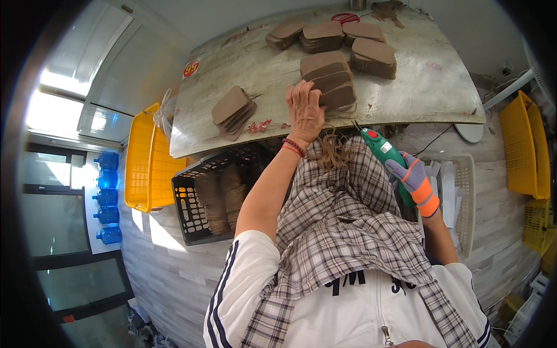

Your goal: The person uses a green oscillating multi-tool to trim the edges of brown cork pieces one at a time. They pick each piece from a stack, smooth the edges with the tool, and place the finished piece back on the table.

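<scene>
Your left hand [304,110] lay flat with its fingers [301,93] spread open on the worktop [429,87], tips touching the nearest stack of brown cutouts [332,78], while your gloved right hand [416,182] had its fingers wrapped tight around the green cutter [387,155]. Several stacks sat beyond your fingertips, and the black crate [188,203] below your wrist held plenty more, so I'd judge you were midway.
</scene>
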A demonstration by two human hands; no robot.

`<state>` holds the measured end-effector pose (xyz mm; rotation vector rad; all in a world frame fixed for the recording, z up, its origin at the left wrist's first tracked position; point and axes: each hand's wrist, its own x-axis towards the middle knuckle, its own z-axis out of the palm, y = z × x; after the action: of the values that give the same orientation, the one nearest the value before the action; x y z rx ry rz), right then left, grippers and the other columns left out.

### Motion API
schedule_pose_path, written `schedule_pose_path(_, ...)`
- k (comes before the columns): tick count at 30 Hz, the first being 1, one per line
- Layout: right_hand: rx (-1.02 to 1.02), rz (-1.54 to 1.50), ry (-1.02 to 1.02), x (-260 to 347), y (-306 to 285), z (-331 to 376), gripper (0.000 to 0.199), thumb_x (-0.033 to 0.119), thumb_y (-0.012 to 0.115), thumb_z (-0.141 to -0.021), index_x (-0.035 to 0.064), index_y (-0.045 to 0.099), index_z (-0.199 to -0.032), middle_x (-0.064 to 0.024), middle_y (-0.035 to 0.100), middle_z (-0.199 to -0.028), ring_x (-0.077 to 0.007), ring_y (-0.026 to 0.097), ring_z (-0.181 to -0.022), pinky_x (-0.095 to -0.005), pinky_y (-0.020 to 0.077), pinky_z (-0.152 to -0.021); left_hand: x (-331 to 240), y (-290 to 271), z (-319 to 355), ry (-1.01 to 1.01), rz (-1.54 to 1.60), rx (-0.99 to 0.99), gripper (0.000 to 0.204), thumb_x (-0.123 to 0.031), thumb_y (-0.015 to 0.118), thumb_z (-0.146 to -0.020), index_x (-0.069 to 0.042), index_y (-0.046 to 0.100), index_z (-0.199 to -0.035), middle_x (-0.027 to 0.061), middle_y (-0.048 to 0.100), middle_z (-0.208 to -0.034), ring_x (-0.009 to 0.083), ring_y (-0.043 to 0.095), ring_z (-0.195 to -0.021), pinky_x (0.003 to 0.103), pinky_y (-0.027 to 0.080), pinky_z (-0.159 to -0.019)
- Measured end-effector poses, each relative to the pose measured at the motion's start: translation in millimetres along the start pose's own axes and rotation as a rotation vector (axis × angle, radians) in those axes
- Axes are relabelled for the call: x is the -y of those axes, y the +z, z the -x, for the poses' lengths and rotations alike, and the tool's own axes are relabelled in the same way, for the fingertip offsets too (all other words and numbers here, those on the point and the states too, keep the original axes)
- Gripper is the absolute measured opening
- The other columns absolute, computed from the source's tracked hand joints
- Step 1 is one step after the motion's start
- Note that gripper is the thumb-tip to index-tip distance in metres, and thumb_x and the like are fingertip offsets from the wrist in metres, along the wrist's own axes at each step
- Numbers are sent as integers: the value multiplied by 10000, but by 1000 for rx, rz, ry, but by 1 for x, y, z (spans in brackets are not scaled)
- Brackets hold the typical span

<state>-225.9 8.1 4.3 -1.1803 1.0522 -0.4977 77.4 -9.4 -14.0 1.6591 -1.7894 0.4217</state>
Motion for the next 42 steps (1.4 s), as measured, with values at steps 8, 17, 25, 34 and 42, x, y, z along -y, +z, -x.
schedule_pose_path(8, -29, -19, -53, 9, 2, 0, 339, 244, 675, -837, -8, 536, -1017, -27, 567, -669, -92, 532, -492, -228, 428, -431, -43, -7, 15, -842, 1192, -256, 211, -9, 637, -826, -53, 446, -905, 36, 554, -929, 144, 552, -872, 310, 468, -727)
schedule_pose_path(17, -81, -99, -85, 26, 15, 2, 338, 254, 671, -841, -4, 542, -1018, -31, 566, -666, -95, 544, -490, -226, 438, -424, -76, -7, 0, -924, 1963, -418, 410, 104, 530, -838, -24, 436, -1216, 105, 540, -1168, 248, 558, -1053, 369, 477, -941)
schedule_pose_path(25, -71, -104, -79, 33, 16, 7, 328, 244, 670, -839, 1, 543, -1020, -35, 567, -667, -104, 550, -491, -235, 450, -421, -81, -5, 0, -942, 1972, -397, 410, 118, 529, -829, -28, 450, -1204, 111, 543, -1170, 250, 564, -1051, 368, 483, -937)
schedule_pose_path(34, -48, -143, -108, 33, 9, 2, 317, 244, 670, -838, 2, 540, -996, -45, 570, -654, -102, 543, -479, -234, 439, -415, -87, 3, 13, -974, 1954, -274, 418, 129, 532, -819, -42, 454, -1193, 114, 554, -1164, 248, 574, -1041, 380, 507, -899)
schedule_pose_path(42, -91, -171, -109, 36, 3, -5, 261, 248, 644, -866, 29, 548, -970, -40, 569, -616, -101, 533, -468, -236, 426, -434, -95, 8, 34, -1010, 1938, -150, 402, 120, 553, -814, -24, 457, -1177, 122, 575, -1135, 240, 598, -1004, 372, 528, -865)
